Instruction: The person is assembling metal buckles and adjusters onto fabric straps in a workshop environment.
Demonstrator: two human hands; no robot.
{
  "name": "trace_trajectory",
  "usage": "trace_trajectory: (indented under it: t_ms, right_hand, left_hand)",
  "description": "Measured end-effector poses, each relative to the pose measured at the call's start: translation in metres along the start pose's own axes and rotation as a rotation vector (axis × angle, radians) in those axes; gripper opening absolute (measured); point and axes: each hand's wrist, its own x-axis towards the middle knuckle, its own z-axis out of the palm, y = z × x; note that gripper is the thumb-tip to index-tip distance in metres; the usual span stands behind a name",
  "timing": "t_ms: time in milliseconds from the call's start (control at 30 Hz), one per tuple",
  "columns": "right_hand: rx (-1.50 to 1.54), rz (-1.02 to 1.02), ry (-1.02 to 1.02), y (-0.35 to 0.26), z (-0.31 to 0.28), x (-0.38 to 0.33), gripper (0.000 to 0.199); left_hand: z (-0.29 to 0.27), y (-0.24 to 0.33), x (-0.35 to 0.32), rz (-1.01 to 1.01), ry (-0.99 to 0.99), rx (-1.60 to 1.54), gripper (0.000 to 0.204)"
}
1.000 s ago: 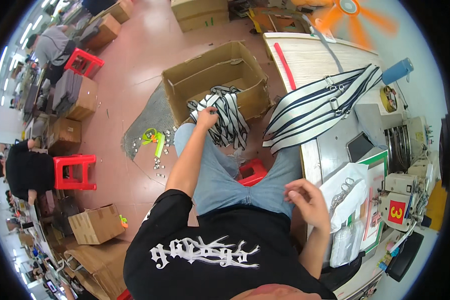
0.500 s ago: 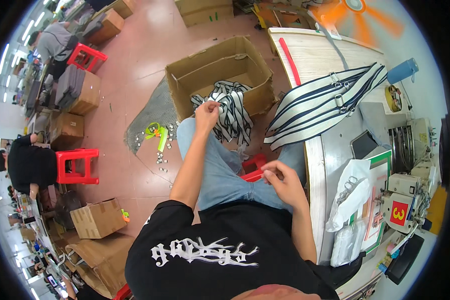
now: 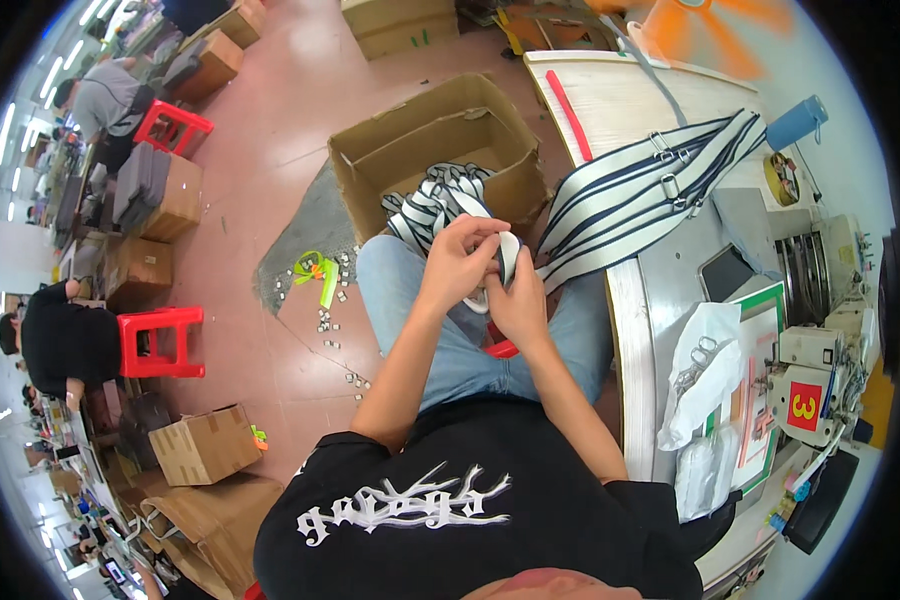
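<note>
L hand [image 3: 458,265], R hand [image 3: 519,305]: fingers closed, pinching white/navy strap [image 3: 510,252] btwn them. Prob. light, soft, pliable, not fragile; best hold flat, across width, nr bend.

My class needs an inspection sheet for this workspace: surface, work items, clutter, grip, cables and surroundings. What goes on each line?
Surface: pale table on the right, a red strip lying along it.
Work items: bundled straps at least partly in an open cardboard box; more striped straps on the table.
Clutter: small pale pieces and a neon ribbon on the floor.
Grip: left hand and right hand close together on a white, dark-edged strap.
Cables: a thin dark line below the blue bottle may be one; too small to tell.
Surroundings: blurred orange fan; co-worker in black beside a red stool.
</note>
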Motion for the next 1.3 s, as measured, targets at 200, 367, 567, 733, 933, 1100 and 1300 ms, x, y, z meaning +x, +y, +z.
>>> trace_trajectory:
  t_ms: [200,367,567,733,933,1100,1300]
  right_hand:
    - [0.425,0.394,-0.440,-0.001,-0.046,0.006,0.025]
    - [0.360,0.366,-0.611,-0.034,-0.097,-0.010,0.021]
    - [0.537,0.358,-0.528,-0.070,-0.170,-0.041,0.019]
    - [0.446,0.132,-0.369,-0.072,-0.197,-0.051,0.029]
    - [0.258,0.102,-0.244,-0.103,-0.188,-0.046,0.040]
    - [0.246,-0.019,-0.329,-0.095,-0.168,-0.031,0.044]
    - [0.465,-0.152,0.045,-0.075,-0.133,0.001,0.037]
  left_hand:
    - [-0.017,0.002,-0.002,0.472,-0.324,0.585,0.033]
    - [-0.047,-0.007,0.020,0.300,-0.359,0.503,0.013]
    - [-0.093,0.022,0.072,0.244,0.148,0.309,0.023]
    - [-0.105,0.031,0.088,0.335,0.170,0.597,0.023]
    - [-0.037,0.043,0.027,0.351,-0.451,0.539,0.056]
    - [0.025,0.054,-0.025,0.336,-0.865,0.243,0.036]
    - [0.044,0.058,-0.043,-0.203,-0.810,-0.182,0.035]
